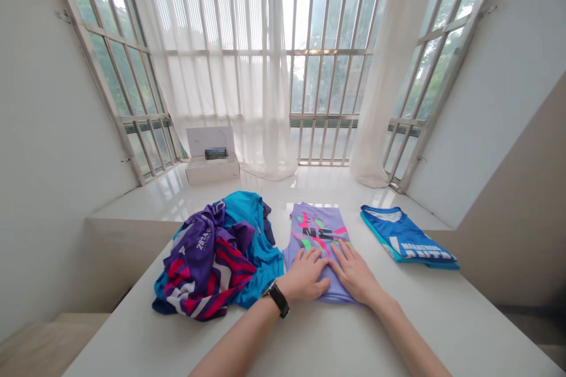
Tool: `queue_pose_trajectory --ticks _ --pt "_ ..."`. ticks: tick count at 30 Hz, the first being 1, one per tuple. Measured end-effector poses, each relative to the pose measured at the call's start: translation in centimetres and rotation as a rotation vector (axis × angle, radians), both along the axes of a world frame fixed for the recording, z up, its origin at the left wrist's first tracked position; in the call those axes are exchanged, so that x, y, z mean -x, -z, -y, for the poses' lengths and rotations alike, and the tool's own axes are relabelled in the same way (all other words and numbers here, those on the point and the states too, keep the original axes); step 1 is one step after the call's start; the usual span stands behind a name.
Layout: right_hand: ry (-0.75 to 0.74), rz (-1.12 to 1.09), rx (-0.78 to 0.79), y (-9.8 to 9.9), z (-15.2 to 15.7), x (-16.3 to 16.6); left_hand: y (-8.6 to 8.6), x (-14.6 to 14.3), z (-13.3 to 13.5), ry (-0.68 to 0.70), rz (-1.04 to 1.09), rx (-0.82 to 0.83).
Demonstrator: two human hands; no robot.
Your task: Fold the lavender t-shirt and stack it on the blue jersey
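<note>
A lavender shirt (316, 218) with pink, green and black print lies folded into a narrow shape on the white table. Flat on its lower half rests my left hand (307, 275), fingers stretched out, a black watch on the wrist. My right hand (354, 274) is spread over the shirt's right side, its thumb close to the left fingers. Left of the shirt sits a crumpled heap of clothes, with a purple and red patterned shirt (207, 274) on top of a teal shirt (260, 265). To the right, a blue shirt (409, 235) lies folded over lighter blue cloth.
The white table (345, 341) meets a glossy window sill (327, 182) at the back. On the sill stands an open white box (213, 171) with a dark item in it. Sheer curtains (247, 100) hang before barred windows. Walls close in on both sides.
</note>
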State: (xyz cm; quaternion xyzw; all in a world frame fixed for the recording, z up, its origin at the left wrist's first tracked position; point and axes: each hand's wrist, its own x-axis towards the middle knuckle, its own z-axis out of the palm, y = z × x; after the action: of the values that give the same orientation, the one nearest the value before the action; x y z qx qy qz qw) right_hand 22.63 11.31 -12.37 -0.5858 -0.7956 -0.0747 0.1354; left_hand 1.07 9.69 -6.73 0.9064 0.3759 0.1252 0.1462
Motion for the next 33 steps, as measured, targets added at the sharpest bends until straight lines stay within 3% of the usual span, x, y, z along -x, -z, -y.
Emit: queue_pose_trajectory --ticks 4,8,14,22,26,30,33 --pt "0.064 -0.076 0.012 -0.6 0.5 0.4 0.3 2.5 0.1 0.03 0.004 -0.085" --pt "0.042 -0.107 -0.066 -2.1 1.6 1.2 0.9 2.9 0.7 -0.008 -0.002 -0.174" --pt "0.024 -0.076 0.134 -2.4 1.7 1.6 0.8 1.8 0.5 -0.074 0.025 -0.13" --pt "-0.022 -0.102 0.158 -3.3 1.3 0.5 -2.9 5.7 0.3 0.083 0.193 0.08" --pt "0.0 -0.111 0.185 -3.4 1.4 0.5 -4.2 7.5 0.4 0.12 0.129 0.174" --pt "0.037 -0.112 0.199 -3.7 1.6 0.5 -4.4 7.8 0.6 0.043 0.056 0.098" --pt "0.02 -0.138 0.117 -4.7 1.9 0.8 -4.7 7.6 0.7 0.03 0.007 0.008"
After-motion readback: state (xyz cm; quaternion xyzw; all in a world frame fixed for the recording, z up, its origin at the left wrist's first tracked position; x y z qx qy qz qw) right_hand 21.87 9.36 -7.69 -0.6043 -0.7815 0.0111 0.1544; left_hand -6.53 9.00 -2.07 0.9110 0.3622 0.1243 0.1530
